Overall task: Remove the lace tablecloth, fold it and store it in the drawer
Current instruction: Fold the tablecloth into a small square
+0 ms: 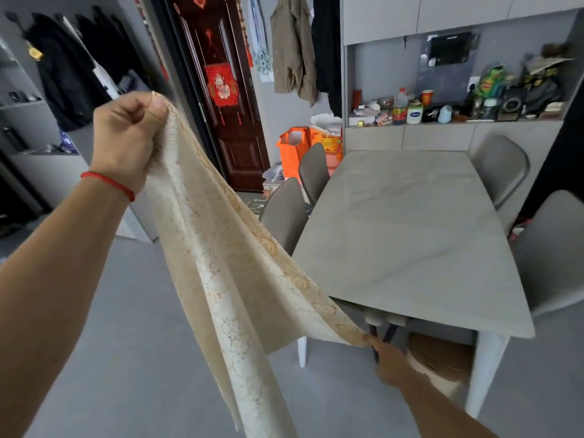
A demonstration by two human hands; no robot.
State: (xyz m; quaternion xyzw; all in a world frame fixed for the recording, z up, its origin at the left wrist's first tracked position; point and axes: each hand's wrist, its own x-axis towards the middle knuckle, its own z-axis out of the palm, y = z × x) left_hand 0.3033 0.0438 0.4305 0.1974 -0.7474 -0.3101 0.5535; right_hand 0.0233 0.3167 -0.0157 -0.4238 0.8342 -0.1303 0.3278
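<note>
The right hand (390, 363) is low and close, and its fingers pinch one corner of the lace tablecloth (227, 263) just in front of the near edge of the table (410, 235). The left hand (126, 134) is held up high, closed in a fist around another part of the cloth, with a red string (109, 182) around its wrist. The cloth is off the table and hangs in the air between the two hands, with a long fold dropping down toward the grey floor (132, 311). The table top is bare and pale. Grey chairs (286, 213) stand along both sides of it. Farther back, orange bags (292, 150) sit on the floor beside a dark red door (227, 90). Bottles and small things crowd a shelf (442, 120) behind the table.
</note>
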